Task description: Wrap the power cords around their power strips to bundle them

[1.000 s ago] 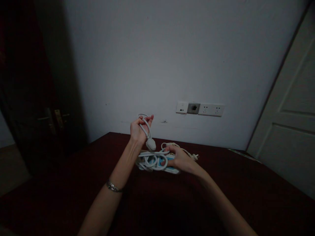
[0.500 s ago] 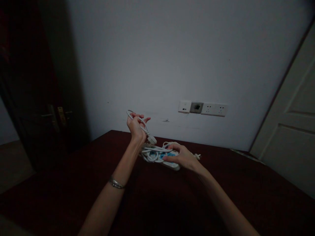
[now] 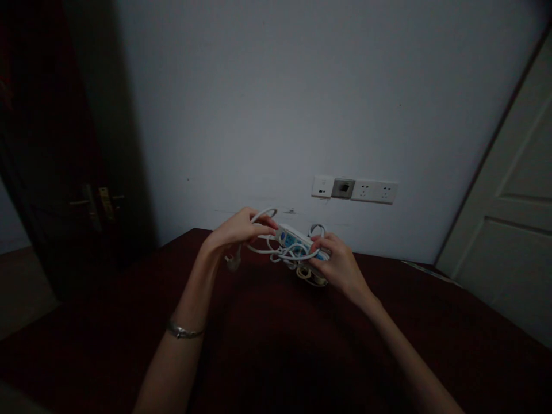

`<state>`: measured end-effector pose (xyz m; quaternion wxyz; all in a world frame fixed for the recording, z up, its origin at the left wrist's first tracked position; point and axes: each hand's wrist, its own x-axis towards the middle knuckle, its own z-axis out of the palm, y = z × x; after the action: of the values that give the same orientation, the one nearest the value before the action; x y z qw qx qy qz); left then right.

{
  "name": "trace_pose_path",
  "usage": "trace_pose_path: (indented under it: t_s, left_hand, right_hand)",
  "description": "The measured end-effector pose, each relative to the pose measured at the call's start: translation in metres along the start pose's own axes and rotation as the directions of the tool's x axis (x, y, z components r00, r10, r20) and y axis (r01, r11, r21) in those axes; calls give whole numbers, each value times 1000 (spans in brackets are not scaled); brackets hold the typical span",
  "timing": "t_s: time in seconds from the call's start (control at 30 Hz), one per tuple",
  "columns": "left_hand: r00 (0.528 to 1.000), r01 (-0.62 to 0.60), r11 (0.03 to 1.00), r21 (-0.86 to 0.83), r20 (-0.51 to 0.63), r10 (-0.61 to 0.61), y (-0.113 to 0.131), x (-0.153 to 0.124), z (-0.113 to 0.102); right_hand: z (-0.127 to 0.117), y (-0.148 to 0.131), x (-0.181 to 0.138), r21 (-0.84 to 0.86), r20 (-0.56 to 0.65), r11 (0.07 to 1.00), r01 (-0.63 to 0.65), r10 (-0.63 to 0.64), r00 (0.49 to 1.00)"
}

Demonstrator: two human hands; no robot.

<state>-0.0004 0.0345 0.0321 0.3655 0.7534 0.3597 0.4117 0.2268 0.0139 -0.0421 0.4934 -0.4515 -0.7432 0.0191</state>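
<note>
A white power strip (image 3: 292,237) with blue socket faces hangs in the air above the dark red table (image 3: 276,345), wrapped in loops of its white cord (image 3: 284,253). My right hand (image 3: 340,267) grips the strip's right end, fingers curled round it. My left hand (image 3: 237,230) pinches a loop of the cord beside the strip's left end. The white plug (image 3: 233,263) dangles just below my left hand. A second, cream-coloured cord (image 3: 308,276) lies on the table under the strip.
A row of wall sockets (image 3: 356,190) sits on the pale wall behind the table. A dark door (image 3: 81,172) with a brass handle stands at the left, a white door (image 3: 513,230) at the right.
Both hands have lifted the power strip off the table. My left hand has come down and right toward the strip, and the plug now hangs below it.
</note>
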Motion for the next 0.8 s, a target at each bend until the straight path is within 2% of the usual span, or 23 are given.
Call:
trace_pose_path:
  t_s: [0.1,0.33,0.57,0.7,0.8]
  left_hand:
    - [995,-28,989,142,100,14,-7,3,10]
    - [979,-190,908,374,141,146,-31,22,28]
    - [939,-318,854,411,14,343,-38,33,49]
    - [933,-353,886,300,43,357,-38,31,57]
    - [915,-396,842,367,84,394,-39,29,59]
  right_hand:
    - [-1,1,0,-46,-35,997,59,-60,998]
    - [-7,5,1,-65,-132,989,131,-139,981]
    - [-13,10,2,-56,-125,985,164,-170,978]
    - [-10,8,0,-43,-74,984,172,-175,982]
    - [-8,13,0,-11,-41,983,182,-182,982]
